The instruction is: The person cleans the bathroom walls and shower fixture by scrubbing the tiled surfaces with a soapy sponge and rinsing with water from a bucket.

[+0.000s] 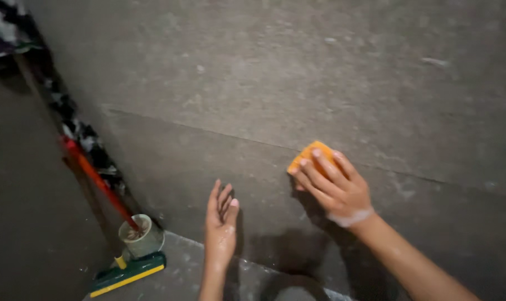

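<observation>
Pressing the orange sponge [313, 155] flat under your right hand [335, 189], you risk slipping (soapy wrist); left hand [220, 227], open and empty, hovers near the grey wall [275, 72].

The sponge [311, 154] is orange against a dull grey wall [331, 72] flecked with pale specks. The brush [128, 272] is dark green with a yellow edge, its handle [97, 181] red, beside a pale green cup [143, 235].

Wall [297, 83]: matt grey, rough, chalky-specked. Orange sponge [311, 153] on wall: soft, porous-looking. Broom handle [97, 181] left of sponge: glossy red plastic.
</observation>
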